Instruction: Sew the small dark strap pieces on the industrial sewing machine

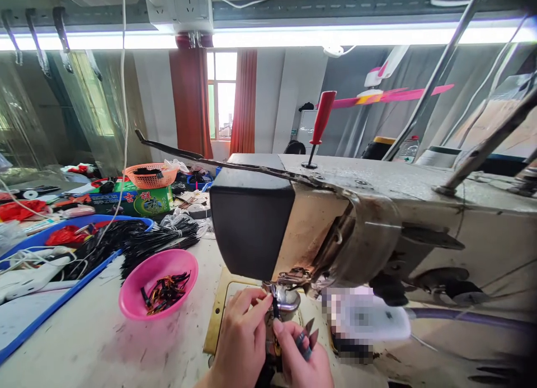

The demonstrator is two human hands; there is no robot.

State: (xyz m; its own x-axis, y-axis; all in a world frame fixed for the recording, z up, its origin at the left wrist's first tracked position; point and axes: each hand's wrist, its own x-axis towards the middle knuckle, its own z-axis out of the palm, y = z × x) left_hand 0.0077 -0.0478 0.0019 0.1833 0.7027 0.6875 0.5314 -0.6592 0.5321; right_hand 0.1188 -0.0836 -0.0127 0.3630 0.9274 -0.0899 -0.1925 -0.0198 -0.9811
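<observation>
My left hand is closed beside the needle area of a sewing machine, thumb and forefinger pinching the upper end of a narrow black strap. Just below, my right hand grips the strap's lower part between thumb and finger. Thread snips are tucked in that same hand, blades pointing up and apart. The strap lies near the presser foot; whether it is under the foot is hidden by my fingers. To the left stands a pink bowl holding small black and orange-yellow strap pieces.
A blue tray with cables and black strips lies at the left. Bundled black cords rest behind the bowl. A red-handled screwdriver stands on the machine's top. A white pedestal-like device, partly blurred, sits right of my hands.
</observation>
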